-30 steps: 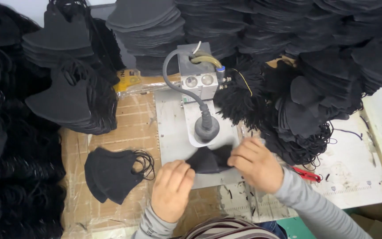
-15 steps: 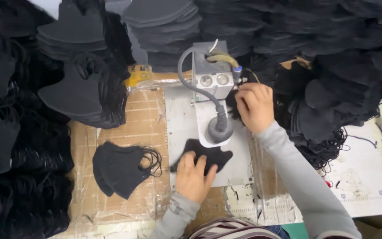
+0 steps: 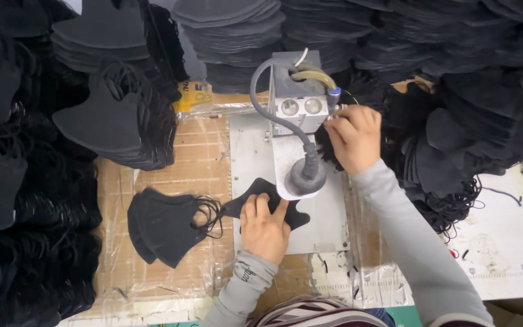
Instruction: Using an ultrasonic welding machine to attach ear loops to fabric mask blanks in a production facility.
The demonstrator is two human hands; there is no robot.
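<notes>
Where palm covers: mask piece (image 3: 255, 195) under left hand (image 3: 266, 225)

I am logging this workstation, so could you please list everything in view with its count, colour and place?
flat mask piece: one, black, on the metal plate under the left hand
finished masks: small pile, black, with ear loops, on the taped cardboard left of the plate
metal plate: one, grey, middle of the bench
press machine: one, grey, with a round head and a grey hose, on the plate
mask stacks: many, black, piled along the left, back and right
yellow tool: one, behind the cardboard
left hand: flat on the mask piece
right hand: at the machine's right side, fingers curled against it
</notes>
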